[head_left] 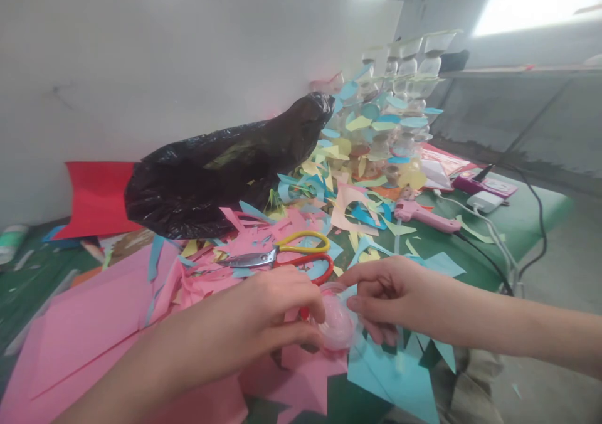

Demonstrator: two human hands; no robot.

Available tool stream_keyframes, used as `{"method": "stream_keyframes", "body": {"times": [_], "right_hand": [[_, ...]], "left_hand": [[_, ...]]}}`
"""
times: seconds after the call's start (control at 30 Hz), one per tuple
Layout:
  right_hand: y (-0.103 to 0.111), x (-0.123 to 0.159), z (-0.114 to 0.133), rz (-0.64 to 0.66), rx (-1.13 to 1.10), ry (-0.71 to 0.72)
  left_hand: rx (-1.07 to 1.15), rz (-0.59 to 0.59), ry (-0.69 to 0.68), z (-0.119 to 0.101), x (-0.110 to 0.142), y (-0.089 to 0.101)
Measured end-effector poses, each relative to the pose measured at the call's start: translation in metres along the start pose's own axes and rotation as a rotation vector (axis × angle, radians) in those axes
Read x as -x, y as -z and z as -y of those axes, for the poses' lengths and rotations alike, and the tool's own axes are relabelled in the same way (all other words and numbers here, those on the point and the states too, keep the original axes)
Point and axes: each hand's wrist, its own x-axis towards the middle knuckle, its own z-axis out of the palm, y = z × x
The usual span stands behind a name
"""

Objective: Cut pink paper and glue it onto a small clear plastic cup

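Observation:
A small clear plastic cup [337,325], pinkish inside, is low in the middle of the view, over pink and blue paper. My left hand [286,302] grips it from the left between thumb and fingers. On its other side, the index finger and thumb of my right hand [388,292] close on the rim, with the remaining fingers curled below. Just beyond my left hand lie scissors [254,259] with one yellow and one red handle, blades pointing left. Pale blue paper [395,374] is under my right hand, and pink paper [305,380] is below my left.
A black plastic bag [226,173] lies behind the paper scraps [263,223]. Stacked clear cups with paper discs [404,104] stand at the back right. A pink glue gun [426,216], cables and a purple power strip [486,185] lie on the green table [531,211].

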Motion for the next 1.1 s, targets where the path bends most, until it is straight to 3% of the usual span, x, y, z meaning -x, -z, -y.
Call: {"method": "stream_keyframes", "body": {"times": [0.1, 0.23, 0.3, 0.4, 0.53, 0.73, 0.87, 1.1], "right_hand": [[0.000, 0.000, -0.003, -0.020, 0.093, 0.027], [-0.003, 0.003, -0.007, -0.214, 0.412, 0.197], [-0.004, 0.005, -0.007, -0.298, 0.554, 0.346], [-0.007, 0.005, -0.008, -0.302, 0.633, 0.475], [-0.010, 0.003, -0.011, -0.245, 0.656, 0.534], [-0.010, 0.003, -0.017, -0.333, 0.615, 0.532], [-0.007, 0.008, -0.013, -0.369, 0.607, 0.479], [0.000, 0.009, 0.006, -0.389, 0.711, 0.554]], "left_hand": [[-0.009, -0.005, -0.015, -0.001, -0.001, 0.000], [0.003, -0.028, -0.006, -0.003, 0.000, 0.001], [0.023, -0.055, 0.054, -0.004, 0.002, 0.000], [0.070, -0.109, 0.201, -0.003, 0.006, -0.006], [0.083, -0.192, 0.195, 0.003, 0.006, -0.029], [-0.012, -0.301, 0.217, 0.008, -0.010, -0.063], [0.010, -0.380, 0.181, 0.007, -0.015, -0.065], [0.066, -0.441, 0.235, 0.000, -0.008, -0.055]]}}
